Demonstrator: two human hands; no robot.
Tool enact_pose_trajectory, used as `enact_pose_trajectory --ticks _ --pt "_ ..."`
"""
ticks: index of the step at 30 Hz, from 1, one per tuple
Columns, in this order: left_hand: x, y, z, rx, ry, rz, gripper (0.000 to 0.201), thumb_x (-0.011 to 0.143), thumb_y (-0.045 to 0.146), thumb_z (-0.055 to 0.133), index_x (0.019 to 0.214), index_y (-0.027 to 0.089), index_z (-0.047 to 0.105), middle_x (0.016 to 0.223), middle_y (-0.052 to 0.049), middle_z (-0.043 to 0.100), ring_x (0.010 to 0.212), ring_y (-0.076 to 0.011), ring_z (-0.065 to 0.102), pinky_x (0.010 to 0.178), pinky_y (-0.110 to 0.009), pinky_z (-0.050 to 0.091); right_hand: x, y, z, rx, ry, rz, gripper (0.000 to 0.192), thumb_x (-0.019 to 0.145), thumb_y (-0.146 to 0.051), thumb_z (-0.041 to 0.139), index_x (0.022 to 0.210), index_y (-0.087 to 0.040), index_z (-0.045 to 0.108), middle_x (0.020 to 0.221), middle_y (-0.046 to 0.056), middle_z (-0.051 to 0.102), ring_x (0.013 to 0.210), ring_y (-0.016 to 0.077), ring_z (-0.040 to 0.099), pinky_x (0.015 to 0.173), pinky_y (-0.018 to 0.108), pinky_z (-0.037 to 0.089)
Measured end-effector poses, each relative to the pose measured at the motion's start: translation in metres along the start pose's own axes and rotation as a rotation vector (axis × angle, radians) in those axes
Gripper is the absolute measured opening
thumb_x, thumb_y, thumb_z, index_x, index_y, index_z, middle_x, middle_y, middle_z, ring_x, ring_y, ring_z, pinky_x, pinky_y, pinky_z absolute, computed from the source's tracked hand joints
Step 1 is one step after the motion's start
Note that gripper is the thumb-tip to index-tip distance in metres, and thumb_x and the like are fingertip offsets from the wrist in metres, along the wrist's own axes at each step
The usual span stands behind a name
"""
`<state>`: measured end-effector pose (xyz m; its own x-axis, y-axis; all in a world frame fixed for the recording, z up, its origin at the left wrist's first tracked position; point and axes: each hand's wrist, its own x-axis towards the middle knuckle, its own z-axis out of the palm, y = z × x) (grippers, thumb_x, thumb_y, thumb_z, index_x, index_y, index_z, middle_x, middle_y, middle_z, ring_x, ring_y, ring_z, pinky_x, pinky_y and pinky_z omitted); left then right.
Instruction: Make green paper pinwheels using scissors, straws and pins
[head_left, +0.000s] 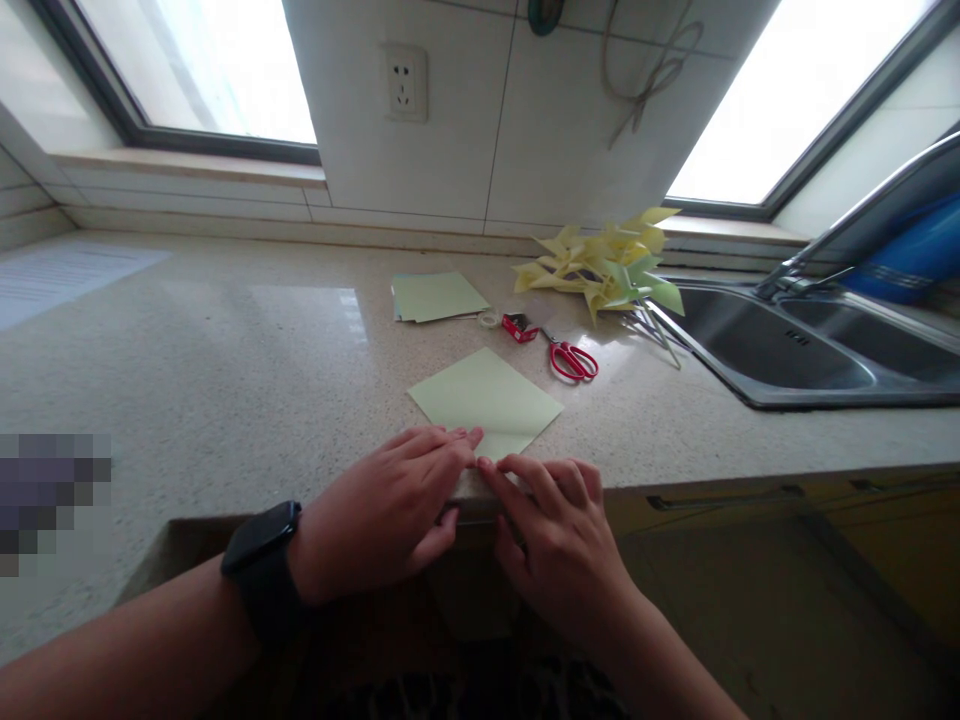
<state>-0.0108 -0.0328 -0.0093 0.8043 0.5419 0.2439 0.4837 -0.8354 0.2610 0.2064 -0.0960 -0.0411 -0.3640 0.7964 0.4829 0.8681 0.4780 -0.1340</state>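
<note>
A pale green square sheet of paper [484,395] lies turned like a diamond at the counter's front edge, with a faint crease across its lower part. My left hand [390,505], wearing a black watch [262,540], holds the sheet near its front corner, its bent fingers close together on top. From the other side my right hand [559,525] meets it, fingers curled and index fingertip at that same corner. The fingers cover the corner itself. Red-handled scissors [574,360] and a small red box [519,327] lie beyond the sheet.
A stack of green paper [439,296] sits farther back, beside a small roll of string or tape [489,319]. Yellow and green paper pinwheels [600,260] lie near the steel sink [772,340]. Printed paper [67,275] is at far left. The counter edge [675,475] runs beneath my hands.
</note>
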Motion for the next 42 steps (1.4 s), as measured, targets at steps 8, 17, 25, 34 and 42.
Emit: enact_pose_trajectory --ticks 8,17,25,34,42 --pt "0.002 0.0 -0.001 0.021 -0.047 0.003 0.044 0.09 0.017 0.056 0.134 0.013 0.052 0.15 -0.014 0.053 0.135 -0.0279 0.05 0.119 -0.046 0.037 0.004 0.002 0.001 -0.006 -0.017 0.034 0.052 0.09 -0.024 0.062 0.142 -0.024 0.055 0.117 0.007 0.063 0.102 0.0273 0.049 0.093 0.048 0.036" --pt "0.001 0.0 0.002 0.046 -0.054 0.022 0.051 0.09 0.016 0.056 0.14 0.011 0.051 0.151 -0.014 0.052 0.14 -0.027 0.046 0.122 -0.044 0.034 0.006 0.0 0.003 -0.015 -0.052 0.081 0.06 0.085 -0.029 0.068 0.143 -0.023 0.054 0.117 0.008 0.06 0.106 0.0288 0.047 0.096 0.048 0.035" --pt "0.005 0.003 0.002 0.013 -0.026 0.044 0.053 0.088 0.011 0.056 0.14 0.008 0.051 0.144 -0.014 0.058 0.14 -0.025 0.047 0.124 -0.041 0.033 0.009 -0.002 0.003 -0.015 -0.05 0.096 0.065 0.084 -0.03 0.068 0.146 -0.022 0.05 0.117 0.01 0.058 0.107 0.0298 0.048 0.097 0.049 0.036" --pt "0.003 0.003 0.003 0.065 -0.034 0.032 0.046 0.09 0.015 0.055 0.135 0.007 0.056 0.147 -0.018 0.056 0.139 -0.0294 0.05 0.12 -0.046 0.04 -0.004 0.0 0.001 0.073 0.013 0.073 0.044 0.094 -0.023 0.058 0.137 -0.025 0.055 0.127 0.008 0.061 0.11 0.0268 0.051 0.097 0.047 0.036" --pt "0.003 0.004 0.003 0.056 -0.036 0.026 0.048 0.09 0.013 0.055 0.137 0.007 0.053 0.148 -0.018 0.055 0.139 -0.0284 0.049 0.121 -0.044 0.038 0.0 -0.002 0.001 0.057 0.001 0.102 0.043 0.094 -0.026 0.058 0.137 -0.025 0.057 0.128 0.006 0.063 0.105 0.027 0.052 0.094 0.047 0.036"
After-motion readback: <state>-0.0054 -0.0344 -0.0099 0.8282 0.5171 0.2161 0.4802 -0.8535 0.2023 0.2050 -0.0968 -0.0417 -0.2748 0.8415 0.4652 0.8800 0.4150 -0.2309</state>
